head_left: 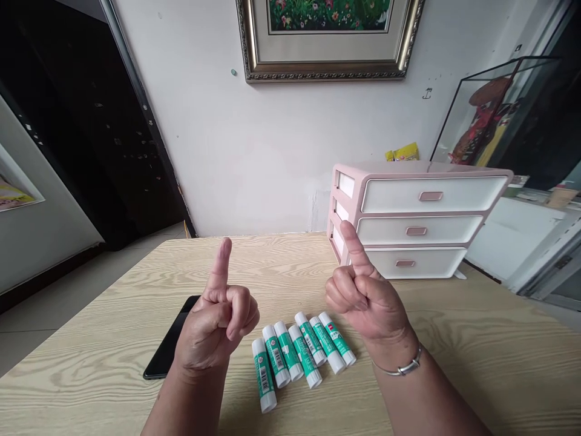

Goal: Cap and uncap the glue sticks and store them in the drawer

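My left hand (215, 309) is raised over the table's left part, its index finger pointing up and the thumb and other fingers curled in with nothing visible in them. On the right, my right hand (365, 290) has the same shape, with a silver bracelet (403, 368) round the wrist. Several white and green glue sticks (287, 351) lie side by side in a slanted row on the wooden table, between and below the hands. Neither hand touches them. A black phone (167, 348) lies partly hidden behind my left hand and forearm.
A pink and white three-drawer box (413, 230) stands at the table's back right, with a yellow packet (403, 152) on top. Behind the wooden table (113, 339) is a white wall with a framed picture (327, 69). A glass case (481, 115) stands beyond the drawers.
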Demonstrator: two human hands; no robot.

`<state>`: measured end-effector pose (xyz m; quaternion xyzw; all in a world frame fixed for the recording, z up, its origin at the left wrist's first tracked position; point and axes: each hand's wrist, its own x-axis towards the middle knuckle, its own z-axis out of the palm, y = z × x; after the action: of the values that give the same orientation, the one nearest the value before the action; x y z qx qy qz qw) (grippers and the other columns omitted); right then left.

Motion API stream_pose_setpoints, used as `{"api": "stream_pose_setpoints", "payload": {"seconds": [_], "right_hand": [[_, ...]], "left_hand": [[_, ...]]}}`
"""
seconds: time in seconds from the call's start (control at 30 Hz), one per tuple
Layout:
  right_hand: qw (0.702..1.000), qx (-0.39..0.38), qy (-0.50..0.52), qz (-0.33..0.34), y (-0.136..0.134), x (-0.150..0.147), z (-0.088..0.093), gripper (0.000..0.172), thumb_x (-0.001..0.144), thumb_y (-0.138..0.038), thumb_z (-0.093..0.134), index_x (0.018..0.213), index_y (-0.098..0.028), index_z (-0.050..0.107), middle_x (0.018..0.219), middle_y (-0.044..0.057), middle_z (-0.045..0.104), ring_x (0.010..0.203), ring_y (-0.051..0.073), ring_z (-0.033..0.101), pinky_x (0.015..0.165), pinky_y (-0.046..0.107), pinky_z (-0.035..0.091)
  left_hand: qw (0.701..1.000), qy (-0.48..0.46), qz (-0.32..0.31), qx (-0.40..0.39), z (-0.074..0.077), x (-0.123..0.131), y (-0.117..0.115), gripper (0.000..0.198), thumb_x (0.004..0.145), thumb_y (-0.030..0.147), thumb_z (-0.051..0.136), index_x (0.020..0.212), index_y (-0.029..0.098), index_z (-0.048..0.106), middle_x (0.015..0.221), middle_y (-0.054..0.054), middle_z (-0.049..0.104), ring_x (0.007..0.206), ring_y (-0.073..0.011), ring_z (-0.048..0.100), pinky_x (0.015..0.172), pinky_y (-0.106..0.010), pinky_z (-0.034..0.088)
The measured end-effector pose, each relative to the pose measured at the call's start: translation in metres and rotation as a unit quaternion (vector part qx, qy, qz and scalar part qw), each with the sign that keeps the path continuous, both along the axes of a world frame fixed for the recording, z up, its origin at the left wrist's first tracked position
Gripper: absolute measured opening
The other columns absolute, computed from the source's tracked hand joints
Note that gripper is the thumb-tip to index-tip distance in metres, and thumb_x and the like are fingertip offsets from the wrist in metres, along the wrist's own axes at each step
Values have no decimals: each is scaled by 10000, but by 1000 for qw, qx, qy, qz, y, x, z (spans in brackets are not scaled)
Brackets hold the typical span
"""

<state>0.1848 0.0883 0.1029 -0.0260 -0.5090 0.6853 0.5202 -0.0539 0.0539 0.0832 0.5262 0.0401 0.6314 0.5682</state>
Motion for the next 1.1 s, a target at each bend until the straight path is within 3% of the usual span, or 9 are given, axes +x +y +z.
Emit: {"api": "stream_pose_setpoints", "payload": {"seconds": [0.53, 0.73, 0.87, 0.97, 1.1], "right_hand": [[1000, -4, -12, 4, 2, -2, -1, 848, 759, -57, 478, 1500, -461, 393, 471, -113, 291, 460, 111, 124, 451, 217, 213], [1000, -12, -26, -8, 2, -3, -1, 855, 747, -67, 495, 1507, -443, 390, 467, -116, 309, 460, 112, 133, 450, 216, 209], [999, -15, -23, -21, 5, -4, -1, 778, 754, -73, 503, 1440, -438, 493, 464, -113, 323, 454, 108, 161, 457, 214, 217], [999, -5, -22, -27, 9, -6, -4, 648, 747, -82, 510, 1299, -397, 640, 497, -97, 398, 456, 96, 233, 467, 212, 238], [997, 4, -76, -20, 14, -10, -12, 344, 744, -145, 561, 992, -259, 771, 603, -44, 539, 495, 82, 378, 477, 214, 286]], "left_hand": [[1000, 2, 3, -13, -5, -4, 3, 915, 790, 21, 428, 1586, 399, 182, 503, 75, 427, 471, -106, 244, 483, -190, 320], [1000, 5, -7, -30, -8, -2, 7, 920, 765, -6, 444, 1575, 383, 249, 521, 65, 480, 479, -98, 271, 483, -183, 318], [999, 5, -4, -34, -10, -2, 10, 892, 773, 4, 472, 1563, 377, 293, 550, 57, 514, 485, -92, 319, 486, -179, 328], [999, 15, 1, -47, -14, -3, 15, 755, 780, 39, 526, 1473, 337, 481, 621, 30, 545, 515, -85, 356, 464, -167, 306], [998, 47, 5, -50, -19, -2, 19, 310, 834, 159, 610, 1102, 239, 744, 755, -13, 570, 565, -80, 430, 485, -193, 337]]}}
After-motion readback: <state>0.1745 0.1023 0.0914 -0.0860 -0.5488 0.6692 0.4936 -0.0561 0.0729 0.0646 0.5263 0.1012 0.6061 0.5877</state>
